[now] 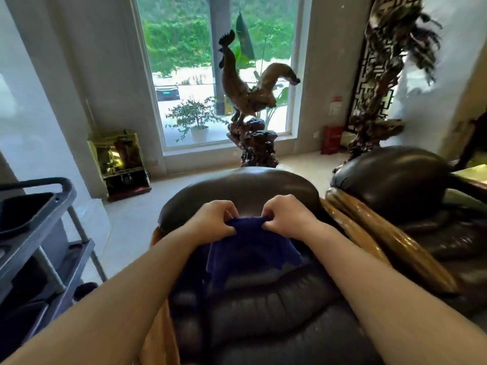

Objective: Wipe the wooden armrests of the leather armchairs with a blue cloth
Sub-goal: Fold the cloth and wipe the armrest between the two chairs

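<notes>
- The left hand [214, 219] and the right hand [287, 216] are both pinching the top edge of the blue cloth [250, 248], fists clenched on it and close together, with the cloth hanging down between the forearms.
- The cloth is hanging over the seat of the near leather armchair [263, 306], just in front of its rounded backrest edge.
- A wooden armrest [390, 248] is running along the right edge of that chair, between it and a second leather armchair [395, 180]; the two chairs are standing almost touching, leaving little room there.
- Another wooden armrest [160, 333] is showing at the chair's left edge, partly hidden by the left forearm.
- A grey cart [47, 233] is standing just left of the chair; its top tray is holding a dark basin-like thing, contents unclear.
- Open pale floor [137, 206] is lying beyond the backrest, reaching to a rooster carving [245, 96] before the window [184, 61].
</notes>
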Demonstrator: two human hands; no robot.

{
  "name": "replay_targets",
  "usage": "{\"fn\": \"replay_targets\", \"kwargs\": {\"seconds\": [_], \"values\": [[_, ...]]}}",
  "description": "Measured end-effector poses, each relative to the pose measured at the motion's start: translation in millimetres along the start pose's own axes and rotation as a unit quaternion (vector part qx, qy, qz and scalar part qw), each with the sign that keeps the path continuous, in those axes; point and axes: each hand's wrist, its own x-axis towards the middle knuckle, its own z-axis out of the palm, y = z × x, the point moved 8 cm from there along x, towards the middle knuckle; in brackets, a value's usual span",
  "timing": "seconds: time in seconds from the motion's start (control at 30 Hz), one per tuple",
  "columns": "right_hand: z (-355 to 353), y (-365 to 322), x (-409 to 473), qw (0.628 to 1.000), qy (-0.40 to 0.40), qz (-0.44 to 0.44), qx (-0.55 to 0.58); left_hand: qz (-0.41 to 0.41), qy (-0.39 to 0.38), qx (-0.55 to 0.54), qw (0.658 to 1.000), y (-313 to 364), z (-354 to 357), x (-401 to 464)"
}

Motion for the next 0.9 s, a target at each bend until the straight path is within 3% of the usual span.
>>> {"fn": "replay_targets", "kwargs": {"seconds": [0.3, 0.5, 0.9], "values": [[-132.8, 142.4, -65.3, 0.999, 0.041, 0.007, 0.018, 0.089, -0.003, 0.023, 0.996, 183.3, 60.3, 68.9], [-208.7, 241.1, -85.0, 0.998, 0.051, -0.003, 0.033, 0.101, 0.017, -0.014, 0.995, 275.2, 109.0, 127.8], [-244.3, 406.1, -19.0, 0.998, 0.043, -0.017, 0.039, 0.083, -0.026, -0.022, 0.996, 332.2, 192.3, 282.6]]}}
